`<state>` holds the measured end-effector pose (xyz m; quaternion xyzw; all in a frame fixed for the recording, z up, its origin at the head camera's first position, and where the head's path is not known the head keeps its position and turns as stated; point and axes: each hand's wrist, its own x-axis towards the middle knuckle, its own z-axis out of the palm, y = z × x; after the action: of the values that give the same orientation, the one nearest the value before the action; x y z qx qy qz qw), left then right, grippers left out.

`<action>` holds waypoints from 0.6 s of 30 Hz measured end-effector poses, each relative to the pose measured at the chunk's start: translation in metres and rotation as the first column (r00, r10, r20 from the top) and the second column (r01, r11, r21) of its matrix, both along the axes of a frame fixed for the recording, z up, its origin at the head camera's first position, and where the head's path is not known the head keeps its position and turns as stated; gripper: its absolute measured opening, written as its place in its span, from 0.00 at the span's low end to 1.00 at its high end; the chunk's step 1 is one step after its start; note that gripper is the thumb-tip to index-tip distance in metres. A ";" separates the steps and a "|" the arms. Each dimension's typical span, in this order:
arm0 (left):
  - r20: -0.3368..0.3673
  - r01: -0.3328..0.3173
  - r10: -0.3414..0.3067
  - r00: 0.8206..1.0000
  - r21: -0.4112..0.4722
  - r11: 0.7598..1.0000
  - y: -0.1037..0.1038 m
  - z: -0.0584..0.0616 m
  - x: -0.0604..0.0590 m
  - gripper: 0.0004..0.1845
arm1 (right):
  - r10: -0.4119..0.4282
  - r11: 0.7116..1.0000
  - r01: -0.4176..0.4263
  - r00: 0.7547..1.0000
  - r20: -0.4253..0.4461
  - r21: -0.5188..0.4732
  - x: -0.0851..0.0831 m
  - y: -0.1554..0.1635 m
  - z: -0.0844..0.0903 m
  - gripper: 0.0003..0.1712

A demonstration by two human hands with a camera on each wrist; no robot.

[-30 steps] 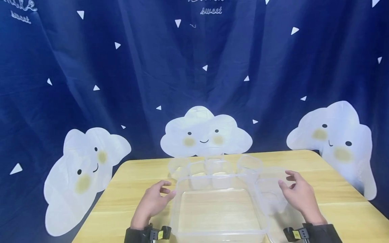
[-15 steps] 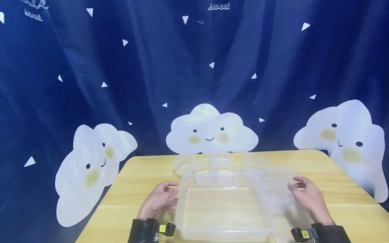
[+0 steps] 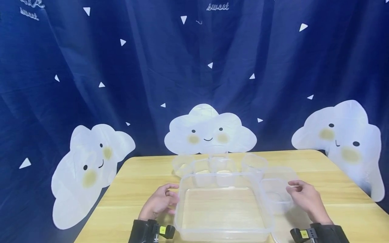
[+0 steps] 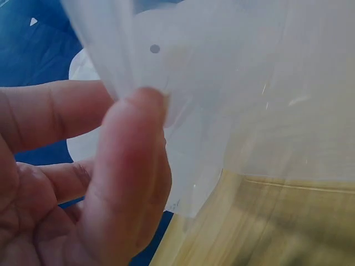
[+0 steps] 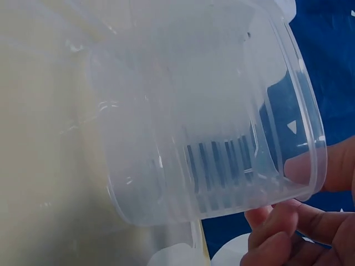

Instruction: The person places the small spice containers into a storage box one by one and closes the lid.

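A large clear plastic box (image 3: 225,231) stands at the near middle of the table. My left hand (image 3: 159,204) is at its left wall, fingers loosely bent; in the left wrist view the thumb (image 4: 133,172) overlaps the translucent plastic, and whether it presses on it is unclear. My right hand (image 3: 307,200) is beside a small clear container (image 3: 275,199) to the right of the box. The right wrist view has a fingertip visible through the rim of a small clear container (image 5: 166,183) with dark upright stripes in its wall; the other fingers curl loosely below. No grip shows.
Several small clear angular containers (image 3: 202,168) stand in a row behind the large box. Flat clear plastic (image 3: 291,226) lies right of it, under the right forearm. The wooden table (image 3: 112,209) ends at a blue curtain (image 3: 146,84) with white clouds.
The left hand has come in against the left wall of the box. The right hand has dropped slightly toward the small container. The head view has shifted a little; the containers stay put.
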<state>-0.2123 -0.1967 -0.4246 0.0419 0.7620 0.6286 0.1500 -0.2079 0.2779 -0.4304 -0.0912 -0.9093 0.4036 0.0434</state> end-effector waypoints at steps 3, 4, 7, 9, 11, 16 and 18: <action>0.004 -0.002 0.002 1.000 0.005 1.000 0.000 0.000 0.000 0.31 | 0.008 1.000 -0.008 1.000 0.009 0.009 0.000 0.000 0.002 0.25; 0.003 -0.003 0.003 1.000 0.006 1.000 0.001 0.000 0.000 0.31 | 0.010 1.000 -0.010 1.000 0.009 0.013 0.000 0.000 0.002 0.25; 0.004 -0.003 0.003 1.000 0.009 1.000 0.002 0.000 0.000 0.31 | 0.016 1.000 -0.016 1.000 0.009 0.026 0.001 0.002 0.002 0.25; 0.003 -0.003 0.003 1.000 0.007 1.000 0.003 0.000 0.000 0.31 | 0.019 0.999 -0.019 1.000 0.005 0.040 0.001 0.003 0.002 0.25; 0.000 -0.006 0.006 1.000 -0.001 1.000 0.004 0.000 0.000 0.31 | 0.025 0.998 -0.025 1.000 0.003 0.052 0.002 0.003 0.002 0.25; -0.024 -0.028 0.027 0.999 -0.042 0.999 0.005 0.002 -0.002 0.31 | 0.033 0.999 -0.033 0.999 0.010 0.036 0.001 0.001 0.004 0.25; -0.029 -0.035 0.033 0.999 -0.054 0.998 0.005 0.002 -0.002 0.30 | 0.030 0.999 -0.030 0.999 0.020 0.022 0.001 0.001 0.004 0.25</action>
<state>-0.2141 -0.1917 -0.4221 0.0336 0.7815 0.6093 0.1296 -0.2073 0.2784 -0.4260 -0.0812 -0.9154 0.3931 0.0295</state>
